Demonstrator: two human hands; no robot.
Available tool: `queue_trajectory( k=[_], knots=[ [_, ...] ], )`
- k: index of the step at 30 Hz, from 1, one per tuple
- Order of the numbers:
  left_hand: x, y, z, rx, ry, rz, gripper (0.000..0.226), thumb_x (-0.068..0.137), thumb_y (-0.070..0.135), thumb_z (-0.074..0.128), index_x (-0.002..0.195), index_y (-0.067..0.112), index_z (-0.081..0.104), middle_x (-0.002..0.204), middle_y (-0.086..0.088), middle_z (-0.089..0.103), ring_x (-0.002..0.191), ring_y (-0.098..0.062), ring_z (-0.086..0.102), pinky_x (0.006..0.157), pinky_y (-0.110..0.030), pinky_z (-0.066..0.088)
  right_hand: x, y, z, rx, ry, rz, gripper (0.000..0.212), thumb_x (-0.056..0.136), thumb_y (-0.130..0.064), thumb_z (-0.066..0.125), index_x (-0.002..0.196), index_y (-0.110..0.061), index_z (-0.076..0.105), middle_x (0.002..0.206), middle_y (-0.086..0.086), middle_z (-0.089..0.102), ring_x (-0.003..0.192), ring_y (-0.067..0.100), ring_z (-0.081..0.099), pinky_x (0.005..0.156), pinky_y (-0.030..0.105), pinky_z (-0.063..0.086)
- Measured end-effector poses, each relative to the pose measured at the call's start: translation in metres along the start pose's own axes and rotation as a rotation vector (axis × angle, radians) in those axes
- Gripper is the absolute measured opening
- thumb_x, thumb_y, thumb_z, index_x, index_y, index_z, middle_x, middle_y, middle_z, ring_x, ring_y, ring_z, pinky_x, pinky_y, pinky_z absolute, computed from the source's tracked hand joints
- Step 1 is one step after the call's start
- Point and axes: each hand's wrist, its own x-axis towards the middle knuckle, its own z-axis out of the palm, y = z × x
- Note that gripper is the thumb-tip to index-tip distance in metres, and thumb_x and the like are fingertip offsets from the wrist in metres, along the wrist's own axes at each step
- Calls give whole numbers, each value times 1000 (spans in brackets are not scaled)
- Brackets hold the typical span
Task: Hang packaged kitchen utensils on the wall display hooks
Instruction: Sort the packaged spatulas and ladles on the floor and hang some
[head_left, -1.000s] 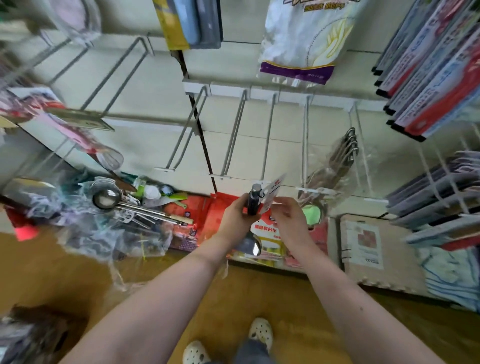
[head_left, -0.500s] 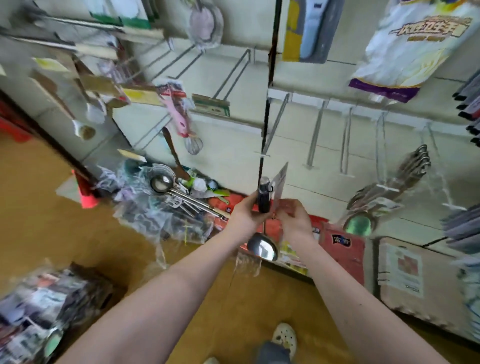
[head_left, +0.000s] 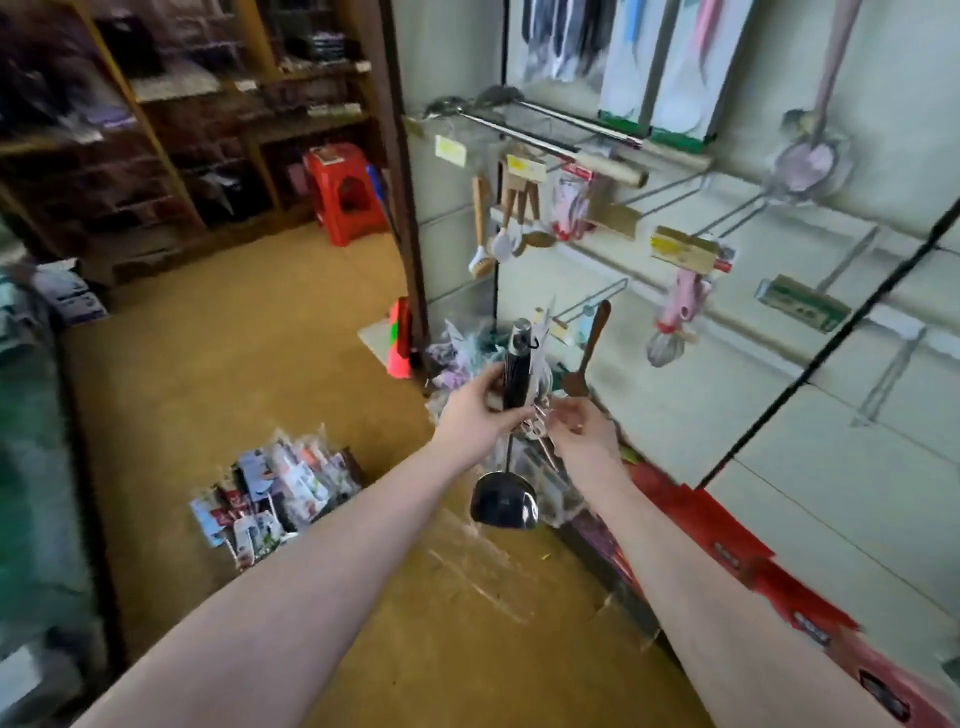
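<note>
The left hand grips the one ladle by its black handle, in the air before the wall. Its long axis is upright, bowl below the grip. The nearest hook lies up and right (the right hand is nearer; whether its curled fingers pinch anything I cannot tell).

I see a mustard-yellow floor running back to dark wooden shelving — a red plastic stool stands before it — and a pale panelled wall on the right.
</note>
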Motion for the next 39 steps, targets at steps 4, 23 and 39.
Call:
queue_trajectory(
  k=[4, 23, 39],
  knots=[
    [-21, -20, -76, 0, 197, -62, 68, 80, 28, 75, 139, 14, 45, 115, -4, 64, 93, -24, 66, 88, -38, 53, -3, -23, 71, -15, -177, -100, 18, 92, -20, 58, 110, -17, 57, 100, -3, 62, 82, 12, 56, 63, 20, 40],
    [-39, -103, -226, -257, 620, -270, 31, 83, 21, 73, 108, 23, 56, 100, -4, 65, 79, -22, 68, 77, -45, 57, 22, -75, 270, -236, -770, -223, 15, 93, -22, 57, 105, -15, 60, 101, 1, 64, 92, 16, 60, 81, 35, 52],
    [48, -203, -373, -430, 840, -465, 21, 87, 22, 67, 95, 38, 57, 104, -9, 68, 91, -26, 70, 85, -50, 55, 103, -123, 454, -378, -1016, -341, 21, 95, -25, 55, 116, -21, 58, 99, -7, 59, 86, 13, 59, 74, 24, 43]
  ],
)
